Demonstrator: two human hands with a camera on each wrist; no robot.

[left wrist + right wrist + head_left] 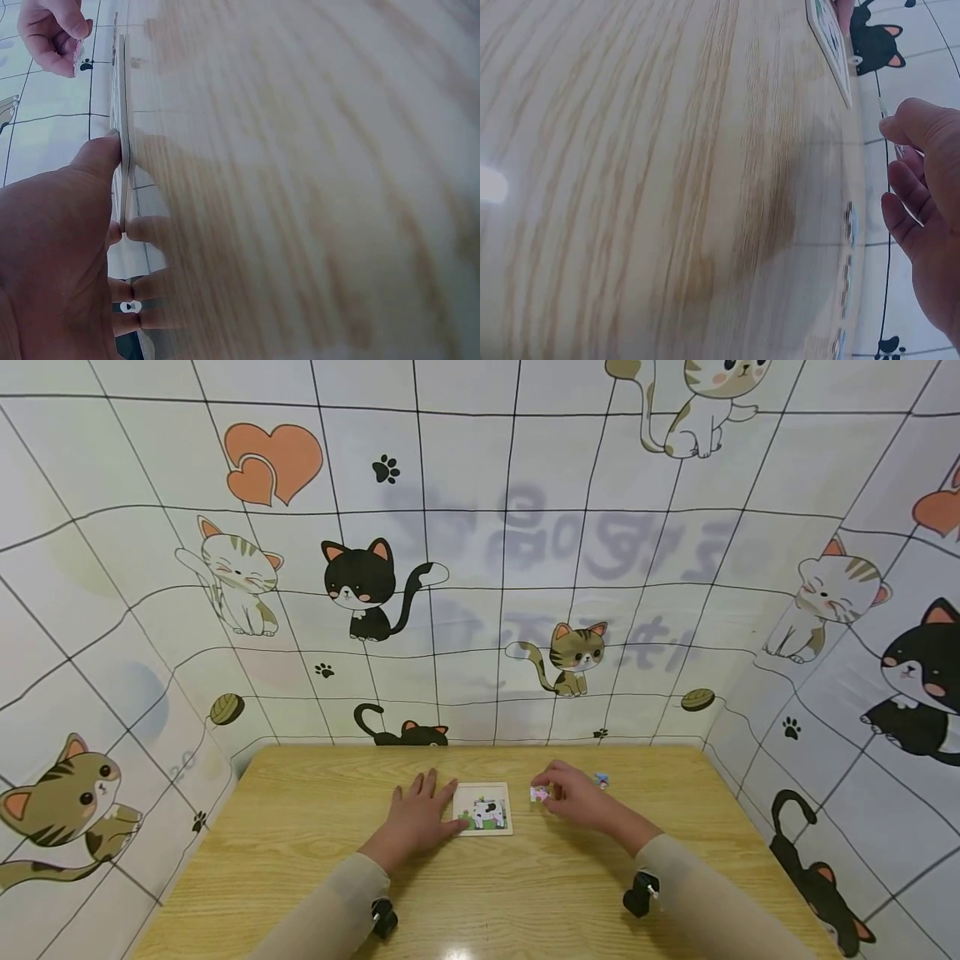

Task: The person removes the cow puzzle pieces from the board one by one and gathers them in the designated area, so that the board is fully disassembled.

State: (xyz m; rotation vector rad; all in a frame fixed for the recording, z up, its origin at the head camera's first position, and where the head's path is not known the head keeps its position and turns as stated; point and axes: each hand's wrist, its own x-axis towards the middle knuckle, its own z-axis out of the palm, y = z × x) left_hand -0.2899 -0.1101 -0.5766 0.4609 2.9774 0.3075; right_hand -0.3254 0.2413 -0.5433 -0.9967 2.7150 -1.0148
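Note:
A shallow puzzle tray [482, 833] with a pale rim lies on the table, partly filled with a cow picture in its lower part. My left hand [418, 820] rests beside it with fingers spread on the tabletop, its thumb on the tray's left edge. In the left wrist view that thumb [101, 155] presses on the thin rim. To the right of the tray, my right hand [573, 795] pinches a small pinkish puzzle piece [538, 793] between thumb and fingertips, raised above the wood. The right wrist view shows the piece nearly edge-on.
Beyond the right hand lies a blue and pink puzzle piece [602, 780]. From the right wrist, several flat pieces [846, 285] appear in a row on the table. The wooden table [300, 835] ends at a cat-patterned sheet [480, 568] behind and at both sides.

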